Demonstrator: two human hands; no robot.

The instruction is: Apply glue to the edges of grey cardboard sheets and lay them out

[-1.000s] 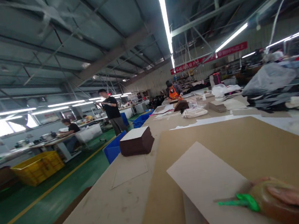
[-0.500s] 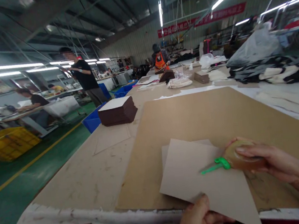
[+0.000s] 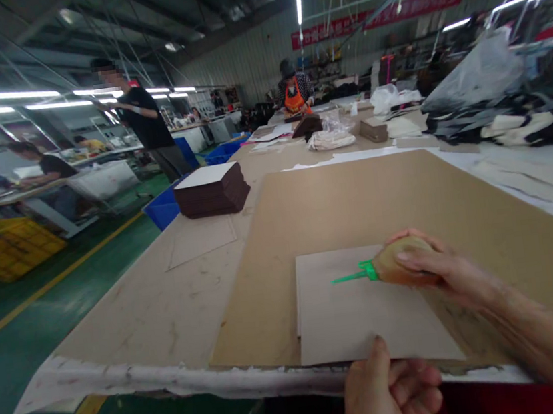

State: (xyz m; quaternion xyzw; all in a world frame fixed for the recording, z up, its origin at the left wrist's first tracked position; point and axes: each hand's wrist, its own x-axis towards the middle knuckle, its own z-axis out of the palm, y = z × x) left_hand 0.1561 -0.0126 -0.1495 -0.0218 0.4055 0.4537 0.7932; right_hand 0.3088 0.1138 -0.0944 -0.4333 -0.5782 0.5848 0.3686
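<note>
A grey-beige cardboard sheet point(image 3: 350, 315) lies almost squarely over another sheet, whose edge shows along the left side. My left hand point(image 3: 380, 392) is at the near edge; its thumb tip rests on the top sheet, while its fingers are loosely curled, apart from the thumb, below the table edge. My right hand point(image 3: 429, 262) is wrapped round a squeeze bottle point(image 3: 404, 262) of amber colour. The bottle lies tilted over the sheet, its green nozzle point(image 3: 353, 277) pointing left. Whether the nozzle tip touches the cardboard, I cannot tell.
Beneath the sheets is a large brown board point(image 3: 337, 206) on the table. A stack of dark-edged panels point(image 3: 211, 191) stands at the left edge, beside a blue bin point(image 3: 163, 207). Fabric pieces point(image 3: 513, 127) lie at the right. A person in an orange apron point(image 3: 294, 94) works farther back.
The top sheet has turned and come down flat over the one beneath. My left fingers have come away from its underside. My right hand has moved left and farther away with the bottle.
</note>
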